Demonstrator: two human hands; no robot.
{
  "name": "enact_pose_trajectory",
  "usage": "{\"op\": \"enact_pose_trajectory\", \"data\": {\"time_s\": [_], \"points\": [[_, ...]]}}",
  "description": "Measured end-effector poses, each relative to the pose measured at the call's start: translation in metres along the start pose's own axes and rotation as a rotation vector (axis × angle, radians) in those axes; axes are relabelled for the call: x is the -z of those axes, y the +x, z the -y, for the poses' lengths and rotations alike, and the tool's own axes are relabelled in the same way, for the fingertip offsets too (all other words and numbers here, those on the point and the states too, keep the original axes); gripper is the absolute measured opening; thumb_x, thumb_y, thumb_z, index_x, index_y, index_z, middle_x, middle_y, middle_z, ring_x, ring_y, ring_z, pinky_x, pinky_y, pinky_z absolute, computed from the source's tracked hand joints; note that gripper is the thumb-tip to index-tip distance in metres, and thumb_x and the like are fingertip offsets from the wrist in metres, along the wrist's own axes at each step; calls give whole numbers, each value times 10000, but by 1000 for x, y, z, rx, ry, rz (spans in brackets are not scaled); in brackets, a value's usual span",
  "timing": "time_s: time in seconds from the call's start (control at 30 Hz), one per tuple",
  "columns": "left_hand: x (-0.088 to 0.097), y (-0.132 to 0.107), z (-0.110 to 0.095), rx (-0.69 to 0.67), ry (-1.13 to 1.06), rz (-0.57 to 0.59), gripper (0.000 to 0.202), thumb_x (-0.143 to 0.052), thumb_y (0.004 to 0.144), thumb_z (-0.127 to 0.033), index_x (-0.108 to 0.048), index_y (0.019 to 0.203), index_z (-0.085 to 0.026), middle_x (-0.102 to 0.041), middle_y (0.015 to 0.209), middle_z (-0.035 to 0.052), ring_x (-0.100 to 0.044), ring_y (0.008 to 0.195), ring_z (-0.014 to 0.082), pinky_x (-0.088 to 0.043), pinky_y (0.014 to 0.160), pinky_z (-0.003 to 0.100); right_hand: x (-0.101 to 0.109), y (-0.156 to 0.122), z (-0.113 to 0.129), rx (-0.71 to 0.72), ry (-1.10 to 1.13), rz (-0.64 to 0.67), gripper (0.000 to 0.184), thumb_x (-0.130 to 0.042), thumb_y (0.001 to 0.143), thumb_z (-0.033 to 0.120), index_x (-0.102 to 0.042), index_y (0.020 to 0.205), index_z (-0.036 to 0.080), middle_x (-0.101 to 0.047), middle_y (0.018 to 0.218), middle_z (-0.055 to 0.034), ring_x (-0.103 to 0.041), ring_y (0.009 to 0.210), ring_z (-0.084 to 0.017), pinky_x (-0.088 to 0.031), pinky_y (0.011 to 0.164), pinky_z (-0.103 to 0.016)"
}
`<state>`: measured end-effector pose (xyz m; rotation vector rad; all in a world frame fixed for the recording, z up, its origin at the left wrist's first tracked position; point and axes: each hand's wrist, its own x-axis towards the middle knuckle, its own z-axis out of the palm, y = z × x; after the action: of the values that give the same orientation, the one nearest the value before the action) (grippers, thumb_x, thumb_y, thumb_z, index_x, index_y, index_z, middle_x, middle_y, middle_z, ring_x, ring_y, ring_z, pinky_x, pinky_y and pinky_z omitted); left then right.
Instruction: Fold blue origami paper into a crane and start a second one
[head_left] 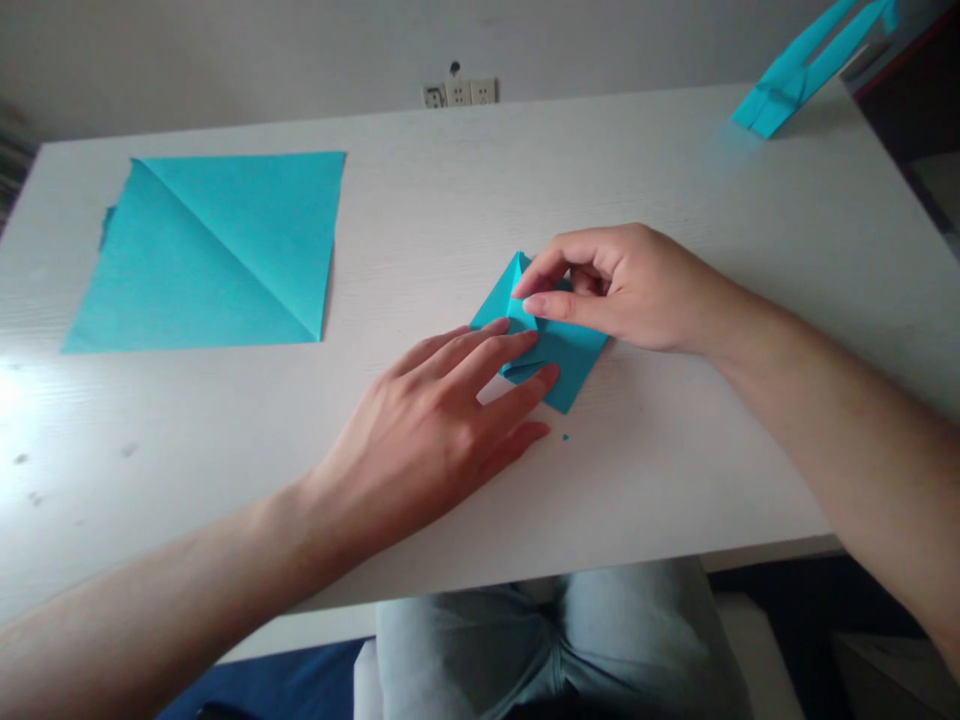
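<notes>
A small folded piece of turquoise paper (574,350) lies on the white table, partly covered by both hands. My left hand (457,400) rests on it with fingers stretched out and spread, the fingertips on its left and near parts. Thumb and index finger of my right hand (600,290) pinch a raised flap near the paper's far corner. The other right fingers are curled in. A tiny turquoise scrap (565,437) sits just below the folded paper, close to the left thumb.
A larger turquoise sheet (217,250) with a diagonal crease lies at the table's left, a bit of something turquoise showing behind its left edge. A folded turquoise paper figure (802,75) stands at the far right corner. Wall sockets (460,93) are behind the white table (420,200).
</notes>
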<state>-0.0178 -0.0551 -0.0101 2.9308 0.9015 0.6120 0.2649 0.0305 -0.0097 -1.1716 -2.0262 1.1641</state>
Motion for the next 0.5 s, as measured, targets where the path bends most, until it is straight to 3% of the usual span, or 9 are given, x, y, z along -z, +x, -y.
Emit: {"op": "enact_pose_trajectory", "data": {"time_s": [0.23, 0.5], "points": [[3, 2, -1, 11, 3, 32, 327, -692, 1270, -345, -818, 1529, -192, -819, 1647, 217, -892, 1394, 391, -779, 1134, 560, 0, 0, -1, -12, 36, -5, 413, -1035, 960, 450, -869, 1312, 311, -779, 1102, 13, -461, 725, -144, -336, 625, -372], [5, 0, -2, 43, -33, 70, 308, -706, 1270, -376, -838, 1519, -251, -842, 1639, 163, -837, 1539, 374, -738, 1254, 567, -2, -1, 5, -15, -9, 35, 246, -978, 1011, 464, -899, 1179, 302, -744, 937, 12, -519, 755, -179, -381, 663, -385]]}}
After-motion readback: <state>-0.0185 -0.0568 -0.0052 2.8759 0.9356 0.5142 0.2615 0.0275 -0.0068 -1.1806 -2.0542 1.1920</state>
